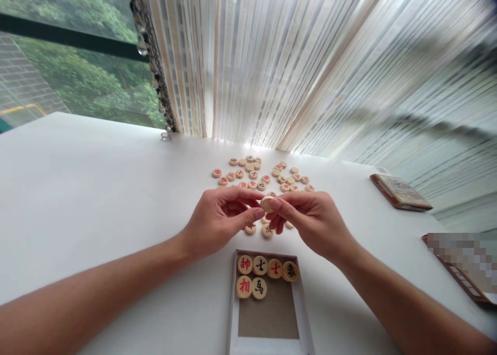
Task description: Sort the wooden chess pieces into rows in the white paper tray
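A round wooden xiangqi piece point(266, 204) is held up between my two hands, its blank side showing. My right hand point(310, 218) pinches it with thumb and fingers. From the other side, the thumb and index fingertips of my left hand point(219, 218) close on its edge. Below the hands lies a shallow open box point(267, 319) with pieces in its upper part: a row marked in red and black along the far wall, then a red piece point(244, 286) and a black piece point(259, 288) at the left.
Many loose pieces point(253, 174), some face up and some blank, lie scattered on the white table point(97, 189) beyond my hands, a few partly hidden by them. A brown-edged flat box point(402, 192) rests at the right, another item nearer. String curtains point(248, 60) hang behind.
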`<state>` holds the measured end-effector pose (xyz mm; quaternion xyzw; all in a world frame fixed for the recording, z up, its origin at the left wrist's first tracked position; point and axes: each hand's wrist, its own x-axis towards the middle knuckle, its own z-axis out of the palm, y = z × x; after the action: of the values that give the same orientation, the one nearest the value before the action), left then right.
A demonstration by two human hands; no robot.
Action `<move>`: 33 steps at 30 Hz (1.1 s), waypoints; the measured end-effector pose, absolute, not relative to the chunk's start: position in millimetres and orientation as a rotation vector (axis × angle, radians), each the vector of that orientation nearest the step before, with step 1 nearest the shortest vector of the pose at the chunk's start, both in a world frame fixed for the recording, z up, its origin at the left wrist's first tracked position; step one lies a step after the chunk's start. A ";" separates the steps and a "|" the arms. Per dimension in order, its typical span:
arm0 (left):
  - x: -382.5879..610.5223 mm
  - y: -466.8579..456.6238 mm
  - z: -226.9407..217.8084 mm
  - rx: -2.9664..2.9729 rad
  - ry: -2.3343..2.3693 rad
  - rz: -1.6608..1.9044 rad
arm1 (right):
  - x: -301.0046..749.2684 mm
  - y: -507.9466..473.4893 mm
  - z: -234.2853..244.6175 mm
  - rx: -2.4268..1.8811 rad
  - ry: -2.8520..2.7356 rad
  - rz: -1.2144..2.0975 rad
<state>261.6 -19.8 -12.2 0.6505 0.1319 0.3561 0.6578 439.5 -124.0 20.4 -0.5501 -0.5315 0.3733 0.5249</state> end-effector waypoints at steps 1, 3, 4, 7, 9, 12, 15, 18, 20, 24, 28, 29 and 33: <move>261.4 -19.9 -12.5 1.483 0.292 0.796 | 439.5 -123.3 20.4 -1.301 -1.226 0.963; 260.7 -20.2 -12.9 1.528 0.284 0.780 | 439.3 -122.0 19.9 -1.273 -1.141 1.104; 260.3 -20.3 -12.9 1.556 0.284 0.778 | 439.1 -121.4 19.5 -1.259 -1.105 1.171; 259.4 -20.7 -12.3 1.631 0.289 0.788 | 437.6 -120.5 18.6 -1.235 -1.032 1.309; 259.3 -21.4 -11.6 1.676 0.293 0.799 | 436.3 -120.4 18.7 -1.243 -1.029 1.316; 259.4 -22.7 -10.9 1.743 0.277 0.814 | 435.0 -120.9 18.9 -1.262 -1.054 1.266; 259.4 -23.5 -10.3 1.802 0.229 0.842 | 435.2 -121.8 17.8 -1.298 -1.063 1.240; 258.9 -23.6 -8.8 1.899 0.189 0.892 | 435.7 -122.3 16.7 -1.337 -1.068 1.216; 258.4 -23.6 -8.0 1.952 0.176 0.910 | 435.5 -122.3 16.7 -1.337 -1.070 1.207; 257.7 -23.2 -9.3 1.919 0.186 0.899 | 435.1 -122.0 17.4 -1.308 -1.053 1.232; 258.4 -22.4 -13.6 1.814 0.208 0.889 | 436.5 -121.4 18.0 -1.247 -1.013 1.288; 258.7 -22.3 -14.4 1.793 0.220 0.891 | 437.0 -121.1 18.1 -1.224 -1.002 1.304; 259.4 -22.5 -14.3 1.737 0.262 0.895 | 438.3 -120.3 18.1 -1.152 -0.977 1.345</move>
<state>259.4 -22.5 -14.3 0.7344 0.1109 0.3786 0.5523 438.3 -120.3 18.1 -0.4829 -0.4093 0.5636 0.5307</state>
